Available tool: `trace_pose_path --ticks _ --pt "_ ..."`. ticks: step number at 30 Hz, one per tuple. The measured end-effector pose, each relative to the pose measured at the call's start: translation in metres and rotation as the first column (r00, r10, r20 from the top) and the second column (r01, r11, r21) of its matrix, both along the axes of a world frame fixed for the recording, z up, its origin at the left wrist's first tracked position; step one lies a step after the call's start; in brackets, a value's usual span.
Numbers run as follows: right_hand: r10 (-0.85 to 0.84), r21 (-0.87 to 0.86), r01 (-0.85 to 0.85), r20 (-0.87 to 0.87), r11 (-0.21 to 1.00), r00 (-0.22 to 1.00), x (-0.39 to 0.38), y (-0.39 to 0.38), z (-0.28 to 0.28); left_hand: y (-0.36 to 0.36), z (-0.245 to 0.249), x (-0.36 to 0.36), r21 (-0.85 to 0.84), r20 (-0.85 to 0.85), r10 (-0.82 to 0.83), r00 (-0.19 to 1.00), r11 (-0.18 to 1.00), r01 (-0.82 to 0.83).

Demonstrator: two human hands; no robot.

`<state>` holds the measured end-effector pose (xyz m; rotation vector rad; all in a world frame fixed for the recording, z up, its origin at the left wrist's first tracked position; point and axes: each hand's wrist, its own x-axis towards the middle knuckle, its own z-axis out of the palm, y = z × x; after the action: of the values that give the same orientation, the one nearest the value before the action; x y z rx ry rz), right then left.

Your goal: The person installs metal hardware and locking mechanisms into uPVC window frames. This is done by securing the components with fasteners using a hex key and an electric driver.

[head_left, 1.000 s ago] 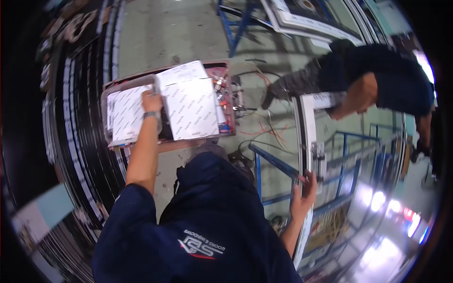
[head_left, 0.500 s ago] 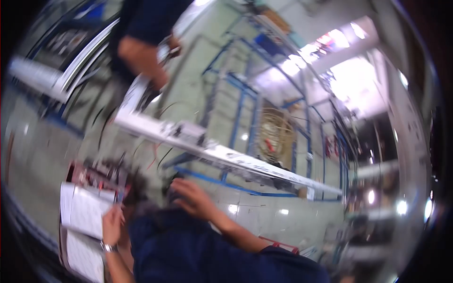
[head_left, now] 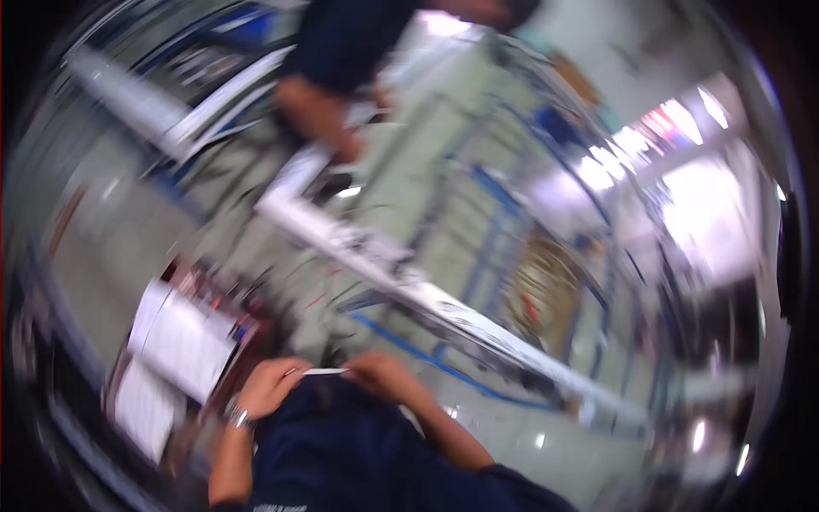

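My left hand (head_left: 271,386), with a metal watch on its wrist, is closed on one end of a thin white strip (head_left: 327,371). My right hand (head_left: 381,374) pinches the other end, its fingers bent and partly blurred. The strip lies level between both hands, just in front of my dark blue shirt (head_left: 350,444). What the strip belongs to cannot be made out. Left of my left hand, open pages (head_left: 183,337) lie on a cart of small tools and parts (head_left: 247,299).
A long white frame (head_left: 478,320) on blue supports (head_left: 452,367) runs diagonally ahead. At its far corner stands a co-worker (head_left: 350,43) with a bare forearm over it. A coil (head_left: 543,294) sits behind the frame. Another white profile (head_left: 128,98) is at upper left.
My left hand has moved from beside the pages toward my right hand. My right hand, open before, has closed, and a white strip now spans both. The view has turned, shifting the scene rightward.
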<state>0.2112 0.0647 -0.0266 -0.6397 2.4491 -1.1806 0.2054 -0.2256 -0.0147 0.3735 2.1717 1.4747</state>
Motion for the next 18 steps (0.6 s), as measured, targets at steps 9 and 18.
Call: trace_pose_path --ticks 9,18 --pt "0.175 0.072 -0.185 0.130 0.980 0.976 0.001 0.026 -0.049 -0.034 -0.075 0.171 0.034 0.248 0.742 0.623 0.636 -0.771" --pt "-0.066 0.115 0.070 -0.046 0.991 0.997 -0.008 0.007 -0.012 -0.212 -0.182 0.272 0.010 0.776 0.522 -0.354 -0.571 -0.821"
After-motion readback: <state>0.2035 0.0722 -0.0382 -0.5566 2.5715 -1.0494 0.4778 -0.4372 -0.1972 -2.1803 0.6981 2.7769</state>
